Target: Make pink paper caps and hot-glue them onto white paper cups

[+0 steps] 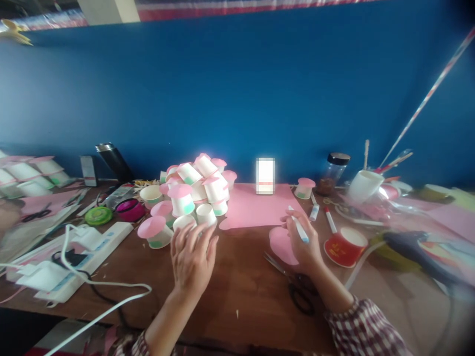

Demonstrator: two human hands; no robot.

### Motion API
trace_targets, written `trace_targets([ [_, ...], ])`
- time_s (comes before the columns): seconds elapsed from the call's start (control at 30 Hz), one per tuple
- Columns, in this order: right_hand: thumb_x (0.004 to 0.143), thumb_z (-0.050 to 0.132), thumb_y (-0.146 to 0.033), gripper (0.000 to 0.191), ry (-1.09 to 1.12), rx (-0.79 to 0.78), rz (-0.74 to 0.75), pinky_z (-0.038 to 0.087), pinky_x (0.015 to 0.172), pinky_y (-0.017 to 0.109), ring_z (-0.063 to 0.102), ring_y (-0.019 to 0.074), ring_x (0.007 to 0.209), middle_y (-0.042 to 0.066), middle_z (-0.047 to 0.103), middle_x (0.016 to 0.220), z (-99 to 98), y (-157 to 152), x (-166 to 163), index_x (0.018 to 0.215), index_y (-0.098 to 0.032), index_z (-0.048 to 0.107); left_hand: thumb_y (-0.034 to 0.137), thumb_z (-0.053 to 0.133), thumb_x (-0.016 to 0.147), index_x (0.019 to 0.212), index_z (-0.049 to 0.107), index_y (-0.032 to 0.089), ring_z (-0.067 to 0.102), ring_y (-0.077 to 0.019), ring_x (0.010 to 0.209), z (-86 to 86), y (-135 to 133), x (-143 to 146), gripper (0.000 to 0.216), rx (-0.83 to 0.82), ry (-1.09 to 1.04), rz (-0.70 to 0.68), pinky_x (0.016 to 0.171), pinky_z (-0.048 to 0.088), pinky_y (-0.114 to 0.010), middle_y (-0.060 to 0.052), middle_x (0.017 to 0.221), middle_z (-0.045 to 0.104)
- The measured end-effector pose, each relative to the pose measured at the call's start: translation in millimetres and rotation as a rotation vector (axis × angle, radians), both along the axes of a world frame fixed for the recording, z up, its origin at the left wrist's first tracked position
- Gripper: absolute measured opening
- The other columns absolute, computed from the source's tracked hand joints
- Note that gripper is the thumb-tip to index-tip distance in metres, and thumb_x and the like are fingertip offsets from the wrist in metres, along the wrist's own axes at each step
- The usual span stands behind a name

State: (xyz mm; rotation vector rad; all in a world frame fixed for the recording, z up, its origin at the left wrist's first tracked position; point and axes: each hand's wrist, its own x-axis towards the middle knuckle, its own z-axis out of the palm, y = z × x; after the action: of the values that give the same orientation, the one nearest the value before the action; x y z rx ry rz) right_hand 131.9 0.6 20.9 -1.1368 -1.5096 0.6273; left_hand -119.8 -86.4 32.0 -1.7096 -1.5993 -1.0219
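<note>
Marker (299, 227), slanted (blue-ended), in right hand (306, 250)

Your marker (299, 227) is white with a light-blue end, your sleeve (367, 326) is checked in maroon and white, and the cut-out (281, 245) and sheet (256, 207) are plain pink. The cups (181, 206) before you are white with green patches and pink discs (150, 227), set against a brown tabletop (237, 291) and a deep blue wall (237, 99). You also see a red bowl (338, 252) marked in yellow, a bright green round case (98, 215) and a white, blue-banded power strip (115, 235).
</note>
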Motion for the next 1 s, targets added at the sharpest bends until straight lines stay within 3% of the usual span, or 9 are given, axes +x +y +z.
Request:
trace_targets([
  [0.1, 0.089, 0.046, -0.041, 0.029, 0.003, 0.004, -0.008, 0.052, 0.07, 0.032, 0.065, 0.0178, 0.075, 0.006, 0.067, 0.09, -0.1, 0, -1, 0.105, -0.02, 0.058, 0.017, 0.058, 0.081, 0.09, 0.064, 0.02, 0.059, -0.0233, 0.093, 10.5, 10, 2, 0.012, -0.058, 0.02, -0.058, 0.091, 0.04, -0.04, -0.005, 0.09, 0.069],
  [0.23, 0.089, 0.047, -0.039, 0.029, 0.092, 0.021, -0.044, 0.052, 0.069, 0.032, 0.065, 0.0172, 0.075, 0.006, 0.067, 0.087, 1.5, 3, 2, 0.106, -0.019, 0.058, 0.023, 0.057, 0.083, 0.08, 0.064, 0.019, 0.059, -0.0208, 0.086, 14.6, 16, 26, 0.009, -0.17, -0.102, -0.226, 0.084, 0.042, -0.036, -0.005, 0.088, 0.068],
  [0.33, 0.089, 0.047, -0.038, 0.028, 0.166, 0.054, -0.08, 0.052, 0.066, 0.03, 0.063, 0.0161, 0.074, 0.006, 0.067, 0.087, 5.0, 7, 7, 0.107, -0.018, 0.056, 0.025, 0.054, 0.085, 0.095, 0.064, 0.019, 0.059, -0.0202, 0.09, 7.6, 15, 60, 0.015, -0.391, -0.154, -0.375, 0.084, 0.043, -0.035, -0.006, 0.094, 0.067],
  [0.47, 0.089, 0.045, -0.034, 0.026, 0.166, 0.066, -0.133, 0.052, 0.062, 0.028, 0.062, 0.0142, 0.067, 0.005, 0.066, 0.083, 7.9, 11, 11, 0.105, -0.017, 0.056, 0.024, 0.055, 0.083, 0.095, 0.064, 0.021, 0.059, -0.0211, 0.088, -3.2, 16, 98, 0.015, -0.644, -0.093, -0.486, 0.082, 0.044, -0.035, -0.004, 0.092, 0.066],
  [0.6, 0.087, 0.045, -0.022, 0.025, -0.064, 0.083, -0.071, 0.051, 0.069, 0.029, 0.065, 0.0163, 0.071, 0.005, 0.068, 0.085, 0.5, 13, 11, 0.109, -0.017, 0.055, 0.025, 0.053, 0.084, 0.094, 0.064, 0.02, 0.059, -0.0222, 0.086, -5.1, 27, 115, 0.016, -0.699, -0.076, -0.507, 0.08, 0.045, -0.036, -0.005, 0.088, 0.065],
  [0.8, 0.081, 0.041, -0.007, 0.045, -0.485, 0.092, 0.011, 0.049, 0.082, 0.033, 0.064, 0.0219, 0.095, 0.009, 0.068, 0.106, -13.4, 17, 11, 0.124, -0.017, 0.049, 0.025, 0.039, 0.09, 0.088, 0.064, 0.02, 0.061, -0.021, 0.082, -3.3, 57, 118, 0.025, -0.696, -0.16, -0.503, 0.071, 0.043, -0.03, -0.006, 0.084, 0.067],
  [1.0, 0.084, 0.04, -0.01, 0.046, -0.641, 0.101, 0.003, 0.049, 0.086, 0.033, 0.062, 0.0221, 0.1, 0.011, 0.065, 0.113, -9.9, 15, 10, 0.128, -0.017, 0.049, 0.037, 0.036, 0.092, 0.077, 0.061, 0.019, 0.059, -0.0166, 0.066, -14.3, 65, 116, 0.035, -0.708, -0.526, -0.57, 0.061, 0.041, -0.026, -0.003, 0.071, 0.065],
])
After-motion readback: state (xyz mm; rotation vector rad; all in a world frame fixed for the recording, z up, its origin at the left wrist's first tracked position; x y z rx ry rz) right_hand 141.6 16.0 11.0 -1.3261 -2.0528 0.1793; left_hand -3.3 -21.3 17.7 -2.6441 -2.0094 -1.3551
